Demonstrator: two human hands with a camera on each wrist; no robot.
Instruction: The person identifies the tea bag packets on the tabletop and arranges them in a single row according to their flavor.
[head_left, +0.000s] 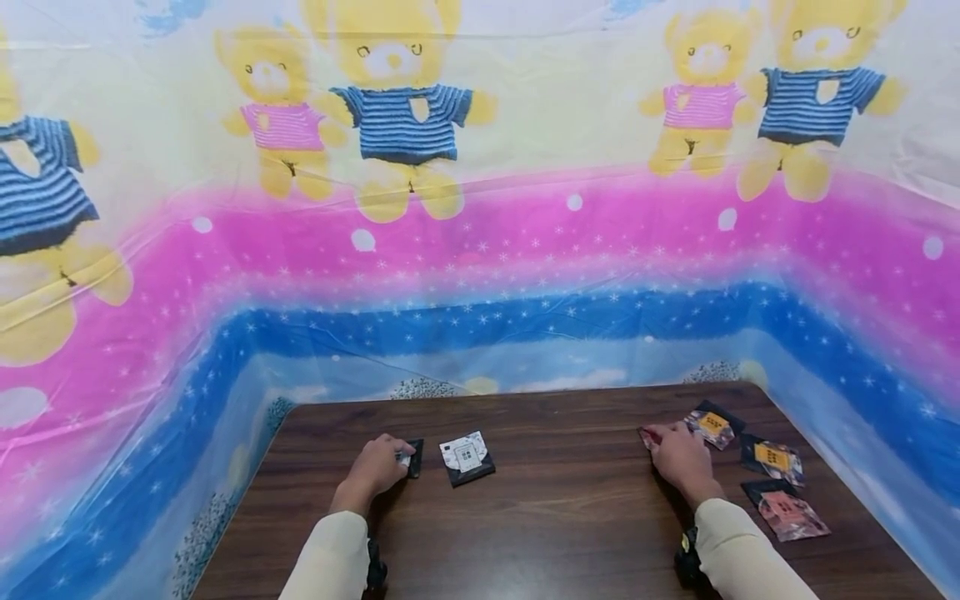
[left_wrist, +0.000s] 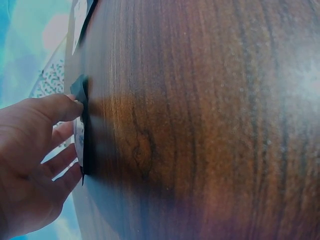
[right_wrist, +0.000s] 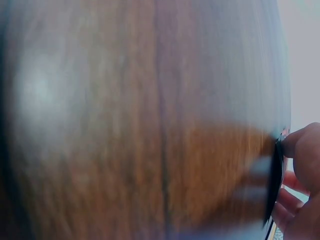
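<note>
A small flat packet in black and white (head_left: 416, 460) lies at the left of the table, partly covered by my left hand (head_left: 381, 465). In the left wrist view the thumb and fingers pinch this packet's dark edge (left_wrist: 86, 150). Just right of it lies a white packet with a black band (head_left: 468, 457). My right hand (head_left: 684, 457) pinches a reddish packet (head_left: 646, 437), mostly hidden beneath the hand. The right wrist view shows that packet's dark side (right_wrist: 274, 182) against the thumb and fingers, close to the tabletop.
Beside the right hand lie a packet with an orange label (head_left: 712, 423), a second orange-labelled one (head_left: 776, 460) and a red one (head_left: 791, 512). The dark wooden table (head_left: 555, 517) ends at a bear-printed cloth (head_left: 525, 350) behind and along both sides.
</note>
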